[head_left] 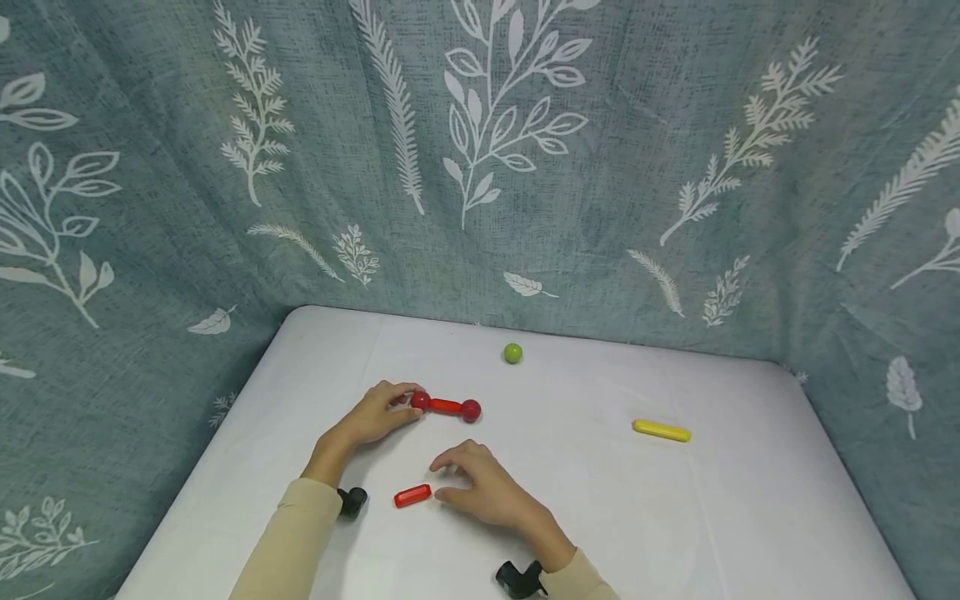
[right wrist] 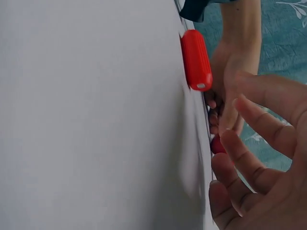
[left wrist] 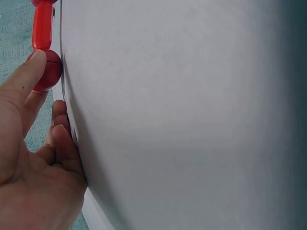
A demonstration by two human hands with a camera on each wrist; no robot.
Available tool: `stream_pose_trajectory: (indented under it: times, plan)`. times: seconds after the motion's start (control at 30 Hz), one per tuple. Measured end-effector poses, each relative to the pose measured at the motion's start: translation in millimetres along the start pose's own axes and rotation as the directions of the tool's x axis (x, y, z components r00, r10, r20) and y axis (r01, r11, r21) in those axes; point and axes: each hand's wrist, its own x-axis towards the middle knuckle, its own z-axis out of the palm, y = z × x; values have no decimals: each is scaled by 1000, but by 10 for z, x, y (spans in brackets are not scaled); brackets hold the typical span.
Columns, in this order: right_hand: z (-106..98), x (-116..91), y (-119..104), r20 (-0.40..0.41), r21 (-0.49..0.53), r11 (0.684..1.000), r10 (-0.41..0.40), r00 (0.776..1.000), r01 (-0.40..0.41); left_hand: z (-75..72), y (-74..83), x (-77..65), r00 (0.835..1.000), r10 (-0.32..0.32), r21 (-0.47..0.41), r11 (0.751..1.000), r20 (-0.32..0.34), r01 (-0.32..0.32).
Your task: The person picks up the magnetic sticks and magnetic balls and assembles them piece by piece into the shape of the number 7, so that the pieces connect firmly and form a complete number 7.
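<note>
Two dark red balls joined by a short red rod lie on the white table. My left hand pinches the left red ball between thumb and fingers, as the left wrist view also shows. The right red ball sits free at the rod's other end. A second red rod with ridged sides lies nearer the front. Just right of that rod is my right hand, its fingers loosely bent and apart, holding nothing. In the right wrist view, the loose rod stands clear of the fingertips.
A green ball lies near the table's back edge. Further right there is a yellow rod. Leaf-patterned green-blue cloth hangs behind and beside the white table. Black wrist camera parts sit by both sleeves.
</note>
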Motion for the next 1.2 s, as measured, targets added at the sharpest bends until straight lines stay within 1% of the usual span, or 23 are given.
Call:
stream_pose_trajectory:
  times: [0.07, 0.27, 0.43, 0.53, 0.67, 0.87, 1.07, 1.2]
  plan:
    - [-56, -47, 27, -28, 21, 1000, -9, 1000, 10, 3, 2, -1, 1000, -12, -1, 1000, 2, 12]
    - [-262, -212, 101, -109, 72, 997, 27, 994, -19, 11, 8, 4, 1000, -27, -12, 1000, 3, 27]
    - [-431, -368, 209, -174, 70, 997, 49, 984, -37, 14, 2, 9, 1000, -22, -14, 1000, 8, 23]
    - [-530, -457, 270, -210, 54, 997, 65, 976, -54, 16, 3, 10, 1000, -24, -13, 1000, 8, 24]
    - [-657, -557, 338, -250, 38, 994, 105, 963, -98, 18, -3, 10, 1000, -28, -11, 1000, 6, 28]
    - [-810, -686, 436, -289, 32, 986, 168, 942, -166, 21, -18, 12, 1000, -18, -23, 1000, 2, 18]
    - [-908, -799, 527, -334, 21, 982, 185, 924, -189, 13, -32, 16, 1000, -8, -29, 1000, 3, 8]
    - [-972, -875, 582, -364, 24, 979, 196, 911, -201, 10, -20, 8, 1000, -15, -24, 1000, 7, 15]
